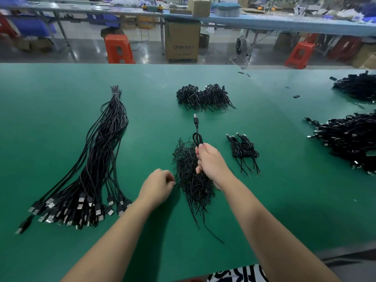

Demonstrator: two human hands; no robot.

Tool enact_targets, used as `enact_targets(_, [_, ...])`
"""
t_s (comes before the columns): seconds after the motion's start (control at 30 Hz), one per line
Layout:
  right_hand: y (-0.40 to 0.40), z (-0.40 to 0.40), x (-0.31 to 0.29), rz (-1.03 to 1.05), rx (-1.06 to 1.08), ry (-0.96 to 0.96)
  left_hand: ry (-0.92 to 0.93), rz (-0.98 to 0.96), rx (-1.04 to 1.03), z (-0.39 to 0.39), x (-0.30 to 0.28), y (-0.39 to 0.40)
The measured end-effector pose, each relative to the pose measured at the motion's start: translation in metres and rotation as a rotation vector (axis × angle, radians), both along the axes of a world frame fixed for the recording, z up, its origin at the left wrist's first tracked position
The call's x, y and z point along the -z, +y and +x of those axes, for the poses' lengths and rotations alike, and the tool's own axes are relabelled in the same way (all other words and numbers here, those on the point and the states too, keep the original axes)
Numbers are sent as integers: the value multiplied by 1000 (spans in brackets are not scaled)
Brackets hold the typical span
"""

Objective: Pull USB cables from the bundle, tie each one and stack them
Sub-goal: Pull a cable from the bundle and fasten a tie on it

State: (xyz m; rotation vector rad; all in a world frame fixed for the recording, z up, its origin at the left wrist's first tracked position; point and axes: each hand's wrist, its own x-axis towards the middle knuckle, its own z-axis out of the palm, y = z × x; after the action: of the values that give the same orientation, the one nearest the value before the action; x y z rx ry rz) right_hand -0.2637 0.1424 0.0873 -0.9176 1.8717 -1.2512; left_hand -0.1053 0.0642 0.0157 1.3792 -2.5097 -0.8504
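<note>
Right hand (210, 161) fist-curled round a coiled, glossy black USB cable (197, 137); metal plug juts above the fingers. Left hand (157, 185) fingertips pinch thin wire ties (191, 180) heaped beneath. Matte green table (61, 94).

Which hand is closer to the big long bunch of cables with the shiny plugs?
The left hand. It sits just right of the long cable bundle, near its plug ends, fingers curled at the tie pile's edge. The right hand is farther right, gripping a folded cable.

Black USB cables (97, 159) on green table (61, 82); orange stools (118, 48) behind.
</note>
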Motion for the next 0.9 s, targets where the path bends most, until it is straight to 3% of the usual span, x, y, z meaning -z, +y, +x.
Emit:
enact_targets(0.37, [-2, -3, 6, 15, 8, 11, 64, 1, -42, -17, 4, 4])
enact_targets(0.7, [1, -3, 3, 29, -59, 111, 14, 9, 17, 18, -17, -17])
enact_targets(0.9, [-4, 7, 4, 7, -115, 158, 83, 107, -95, 24, -23, -14])
